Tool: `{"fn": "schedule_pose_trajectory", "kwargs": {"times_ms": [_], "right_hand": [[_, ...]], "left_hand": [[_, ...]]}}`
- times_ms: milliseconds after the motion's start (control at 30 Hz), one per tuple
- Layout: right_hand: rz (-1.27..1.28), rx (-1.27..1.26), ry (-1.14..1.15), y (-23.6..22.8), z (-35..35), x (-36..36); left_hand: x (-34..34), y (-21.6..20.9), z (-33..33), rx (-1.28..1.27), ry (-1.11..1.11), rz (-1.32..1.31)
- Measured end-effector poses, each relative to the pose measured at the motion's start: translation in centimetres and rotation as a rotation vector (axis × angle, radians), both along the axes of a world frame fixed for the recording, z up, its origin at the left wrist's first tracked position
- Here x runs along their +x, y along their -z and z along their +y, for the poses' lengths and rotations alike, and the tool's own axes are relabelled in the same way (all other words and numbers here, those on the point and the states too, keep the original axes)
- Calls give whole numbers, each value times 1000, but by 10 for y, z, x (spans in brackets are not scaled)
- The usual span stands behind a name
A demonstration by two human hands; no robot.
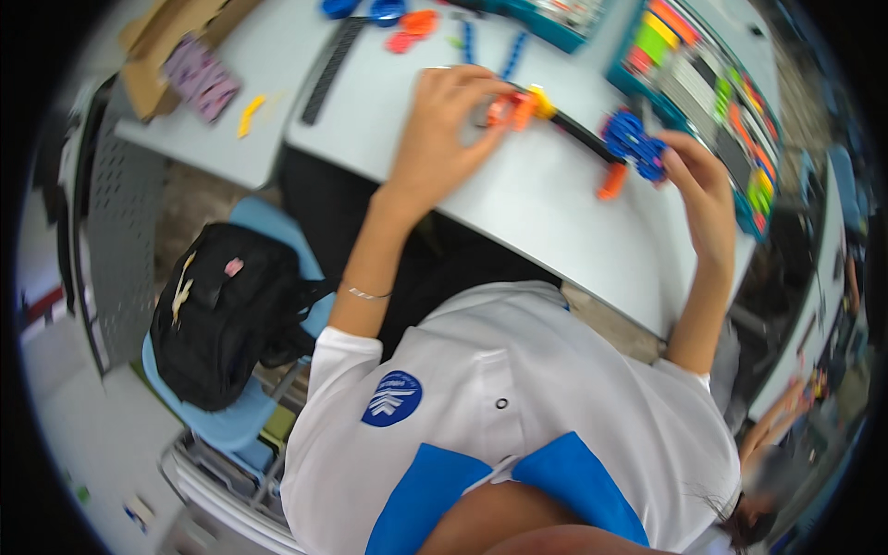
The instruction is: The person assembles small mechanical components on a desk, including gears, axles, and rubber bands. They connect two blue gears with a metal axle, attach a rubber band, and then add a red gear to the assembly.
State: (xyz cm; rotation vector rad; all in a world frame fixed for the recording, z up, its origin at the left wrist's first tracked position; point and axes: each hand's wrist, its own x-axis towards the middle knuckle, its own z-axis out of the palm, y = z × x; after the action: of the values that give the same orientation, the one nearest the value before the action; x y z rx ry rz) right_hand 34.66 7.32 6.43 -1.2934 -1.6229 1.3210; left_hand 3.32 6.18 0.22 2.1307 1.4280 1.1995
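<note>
Over the white table, a toy construction model lies between my two hands. Its black bar runs from a yellow connector on the left to a cluster of blue wheel-like parts on the right. My left hand is closed with its fingertips on the orange pieces beside the yellow connector. Thumb and fingers of my right hand pinch the edge of the blue parts. An orange peg-like piece sticks out below them. Blur hides how the pieces join.
A teal-edged tray of sorted colourful parts stands at the right, another teal tray at the back. Near my left hand lie a long black strip and loose orange pieces. A chair with a black backpack stands left.
</note>
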Motion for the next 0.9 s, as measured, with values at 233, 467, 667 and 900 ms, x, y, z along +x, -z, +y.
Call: {"fn": "schedule_pose_trajectory", "kwargs": {"times_ms": [233,467,667,900], "right_hand": [[255,-156,64,18,9,0],[191,-146,108,21,7,-7],[229,-190,89,20,8,-5],[179,-98,145,23,8,3]], "left_hand": [[4,-1,2,-74,22,34],[14,-11,2,28,158,-2],[18,0,17,31,219,41],[20,-24,8,-407,170,-92]]}}
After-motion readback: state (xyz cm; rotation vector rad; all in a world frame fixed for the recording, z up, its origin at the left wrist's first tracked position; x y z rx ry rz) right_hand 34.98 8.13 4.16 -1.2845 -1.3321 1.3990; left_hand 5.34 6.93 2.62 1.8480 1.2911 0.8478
